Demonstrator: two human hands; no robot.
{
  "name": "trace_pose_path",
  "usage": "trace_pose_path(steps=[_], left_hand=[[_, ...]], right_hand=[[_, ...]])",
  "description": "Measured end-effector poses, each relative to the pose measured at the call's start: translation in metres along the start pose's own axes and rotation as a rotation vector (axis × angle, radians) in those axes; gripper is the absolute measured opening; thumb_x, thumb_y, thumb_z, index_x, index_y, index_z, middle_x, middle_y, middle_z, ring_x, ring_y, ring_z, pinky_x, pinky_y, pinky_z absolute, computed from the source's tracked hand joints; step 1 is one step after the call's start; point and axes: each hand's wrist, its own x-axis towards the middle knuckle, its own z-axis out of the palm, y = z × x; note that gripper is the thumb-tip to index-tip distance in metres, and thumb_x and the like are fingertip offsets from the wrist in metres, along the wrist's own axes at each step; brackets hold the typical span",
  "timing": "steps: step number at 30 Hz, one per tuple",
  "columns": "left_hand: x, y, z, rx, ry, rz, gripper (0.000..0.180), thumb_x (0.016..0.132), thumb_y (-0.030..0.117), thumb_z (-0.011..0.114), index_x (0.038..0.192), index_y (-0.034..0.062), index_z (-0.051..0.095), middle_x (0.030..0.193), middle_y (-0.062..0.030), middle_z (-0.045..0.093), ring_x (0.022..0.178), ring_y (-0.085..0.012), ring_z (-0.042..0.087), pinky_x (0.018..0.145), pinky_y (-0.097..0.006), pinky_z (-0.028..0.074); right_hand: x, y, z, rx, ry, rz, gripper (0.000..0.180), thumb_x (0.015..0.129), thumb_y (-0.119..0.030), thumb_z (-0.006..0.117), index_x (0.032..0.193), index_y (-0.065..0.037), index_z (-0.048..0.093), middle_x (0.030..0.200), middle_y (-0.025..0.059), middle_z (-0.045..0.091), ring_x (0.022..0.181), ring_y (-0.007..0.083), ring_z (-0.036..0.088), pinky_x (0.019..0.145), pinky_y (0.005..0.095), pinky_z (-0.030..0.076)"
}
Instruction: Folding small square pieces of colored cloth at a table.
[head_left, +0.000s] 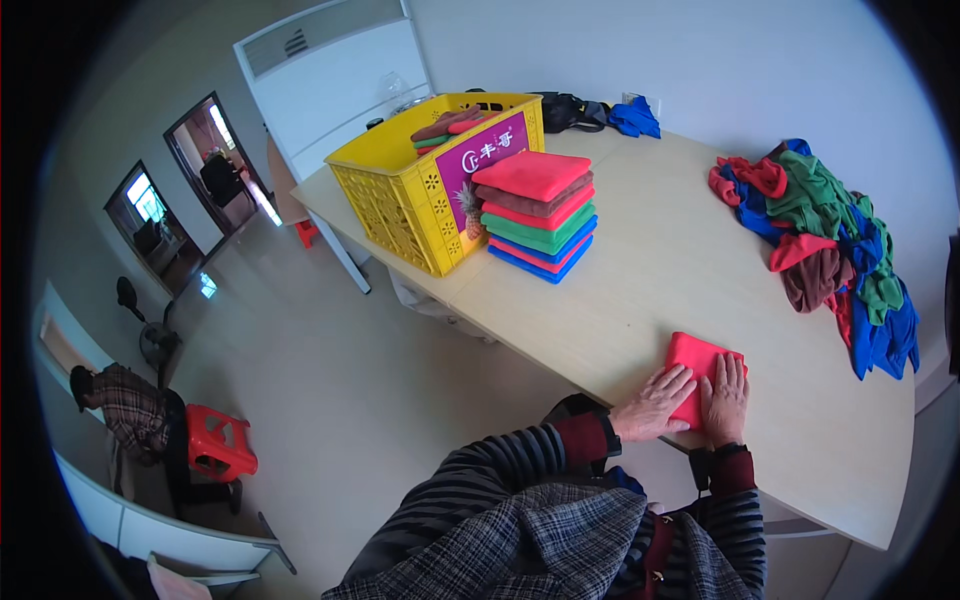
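A red cloth [690,352], folded into a square, lies near the front edge of the table. Flat on its left side rests my left hand [652,403], fingers stretched out. My right hand [724,400] lies flat along the cloth's right side, fingers pointing away from me. Farther left stands a neat stack of folded cloths [537,215] in red, brown, green and blue. At the right is a loose heap of crumpled cloths [815,230] in the same colours.
Behind the stack stands a yellow plastic crate [390,205] with folded cloths inside. A black bag [568,112] and a blue cloth [634,118] lie by the wall. On the floor at left, a person [135,410] bends beside a red stool [218,443].
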Motion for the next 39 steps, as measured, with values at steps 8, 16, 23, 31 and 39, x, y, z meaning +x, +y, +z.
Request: trace_pose_path(steps=[8, 16, 23, 31, 39], left_hand=[[-0.010, -0.005, 0.002, 0.018, -0.025, 0.093, 0.066, 0.095, 0.033, 0.062, 0.146, -0.0058, 0.044, 0.155, -0.0228, 0.040, 0.149, -0.0362, 0.032, 0.123, -0.048, 0.025], [-0.005, 0.009, 0.010, 0.416, 0.058, 0.172, 0.054, 0.092, 0.023, 0.057, 0.135, -0.0090, 0.052, 0.139, -0.0296, 0.052, 0.133, -0.0435, 0.050, 0.108, -0.046, 0.046], [0.004, 0.036, 0.002, 0.642, -0.041, 0.125, 0.049, 0.091, 0.021, 0.055, 0.129, -0.0098, 0.057, 0.120, -0.0339, 0.061, 0.109, -0.0421, 0.064, 0.076, -0.041, 0.057], [0.010, 0.035, 0.012, 0.773, -0.071, 0.152, 0.047, 0.093, 0.021, 0.053, 0.129, -0.0095, 0.058, 0.118, -0.0323, 0.064, 0.102, -0.0436, 0.068, 0.072, -0.042, 0.059], [0.006, 0.035, 0.011, 0.768, -0.098, 0.156, 0.047, 0.095, 0.021, 0.051, 0.132, -0.0069, 0.057, 0.122, -0.0340, 0.063, 0.109, -0.0448, 0.066, 0.079, -0.044, 0.059]], right_hand=[[-0.003, 0.000, 0.001, -0.007, -0.013, -0.017, 0.060, 0.104, -0.037, 0.047, 0.151, -0.002, 0.040, 0.157, 0.0185, 0.040, 0.150, 0.0350, 0.030, 0.123, 0.0472, 0.022], [-0.003, 0.003, 0.005, -0.008, -0.006, -0.023, 0.061, 0.103, -0.038, 0.049, 0.151, -0.003, 0.041, 0.157, 0.0172, 0.041, 0.150, 0.0332, 0.030, 0.122, 0.0477, 0.024], [-0.001, 0.005, 0.010, -0.005, -0.015, -0.027, 0.061, 0.102, -0.039, 0.048, 0.151, -0.003, 0.041, 0.157, 0.0175, 0.041, 0.150, 0.0325, 0.030, 0.122, 0.0474, 0.023], [-0.002, 0.004, 0.005, -0.010, -0.029, -0.005, 0.061, 0.102, -0.040, 0.048, 0.151, -0.003, 0.041, 0.158, 0.0165, 0.041, 0.150, 0.0314, 0.030, 0.122, 0.0456, 0.024], [-0.002, 0.001, 0.001, -0.012, -0.056, 0.010, 0.061, 0.103, -0.039, 0.047, 0.153, -0.005, 0.040, 0.159, 0.0156, 0.039, 0.151, 0.0318, 0.028, 0.122, 0.0463, 0.023]])
